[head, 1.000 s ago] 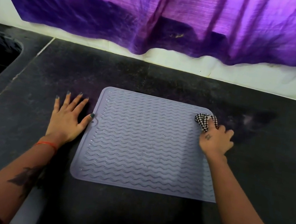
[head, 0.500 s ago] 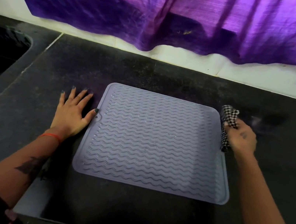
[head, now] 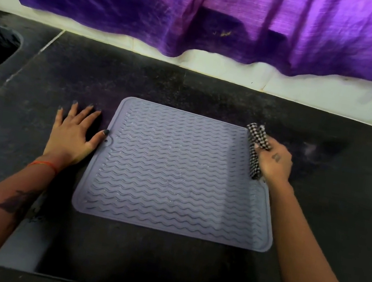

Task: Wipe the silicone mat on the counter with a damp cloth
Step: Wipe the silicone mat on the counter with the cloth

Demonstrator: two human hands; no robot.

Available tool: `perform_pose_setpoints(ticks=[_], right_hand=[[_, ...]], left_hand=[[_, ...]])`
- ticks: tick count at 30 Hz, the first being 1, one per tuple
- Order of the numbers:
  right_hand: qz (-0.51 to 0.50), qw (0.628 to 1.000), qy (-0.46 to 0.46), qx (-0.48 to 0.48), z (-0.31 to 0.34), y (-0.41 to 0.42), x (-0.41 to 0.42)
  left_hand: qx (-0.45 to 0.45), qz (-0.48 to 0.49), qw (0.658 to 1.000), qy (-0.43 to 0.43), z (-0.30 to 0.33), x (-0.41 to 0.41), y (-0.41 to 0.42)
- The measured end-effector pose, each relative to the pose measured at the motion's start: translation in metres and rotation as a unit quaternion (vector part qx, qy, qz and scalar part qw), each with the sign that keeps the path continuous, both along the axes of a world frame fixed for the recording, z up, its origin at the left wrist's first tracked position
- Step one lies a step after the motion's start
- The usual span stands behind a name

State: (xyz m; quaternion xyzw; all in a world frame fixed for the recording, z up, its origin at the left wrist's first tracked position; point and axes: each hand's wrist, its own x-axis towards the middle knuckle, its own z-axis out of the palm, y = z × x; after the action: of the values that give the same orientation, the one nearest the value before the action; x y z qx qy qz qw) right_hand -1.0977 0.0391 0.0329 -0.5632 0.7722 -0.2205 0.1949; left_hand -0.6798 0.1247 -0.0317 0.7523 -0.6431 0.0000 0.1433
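Your left hand (head: 72,134) lies flat and spread on the dark desk (head: 337,225), thumb touching the silicone mat (head: 174,175) at its left edge, likely to pin it against sliding. Your right hand (head: 273,165) grips the bunched checkered cloth (head: 256,147) at the mat's right edge, placed to sweep inward.

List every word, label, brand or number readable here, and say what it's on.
No readable text anywhere.
Right hand: a small dark mark on its back, too small to read.
Mat: only wavy ridges, no brand visible.
Cloth: a checked pattern, no label.
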Motion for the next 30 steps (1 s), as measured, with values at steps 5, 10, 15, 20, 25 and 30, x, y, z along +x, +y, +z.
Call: perform_pose_setpoints(ticks=[5, 10, 15, 20, 25, 30], right_hand=[[0.052, 0.968, 0.240, 0.061, -0.011, 0.001, 0.029], [0.079, 0.986, 0.116, 0.090, -0.006, -0.014, 0.021], [-0.005, 0.999, -0.004, 0.035, 0.005, -0.029, -0.005], [0.060, 0.965, 0.250, 0.058, -0.018, -0.016, 0.032], [0.085, 0.988, 0.106, 0.077, -0.010, -0.031, 0.013], [0.010, 0.988, 0.141, 0.058, -0.009, -0.030, 0.009]], left_hand=[[0.005, 0.001, 1.000, 0.002, 0.001, 0.000, 0.000], [0.004, 0.002, 1.000, -0.004, 0.000, 0.001, -0.001], [0.004, -0.001, 1.000, -0.002, -0.002, 0.003, -0.002], [0.001, 0.000, 1.000, 0.001, -0.003, 0.003, -0.001], [-0.001, 0.000, 1.000, 0.006, -0.002, 0.003, -0.001], [-0.002, -0.001, 1.000, 0.013, -0.001, 0.003, 0.000]])
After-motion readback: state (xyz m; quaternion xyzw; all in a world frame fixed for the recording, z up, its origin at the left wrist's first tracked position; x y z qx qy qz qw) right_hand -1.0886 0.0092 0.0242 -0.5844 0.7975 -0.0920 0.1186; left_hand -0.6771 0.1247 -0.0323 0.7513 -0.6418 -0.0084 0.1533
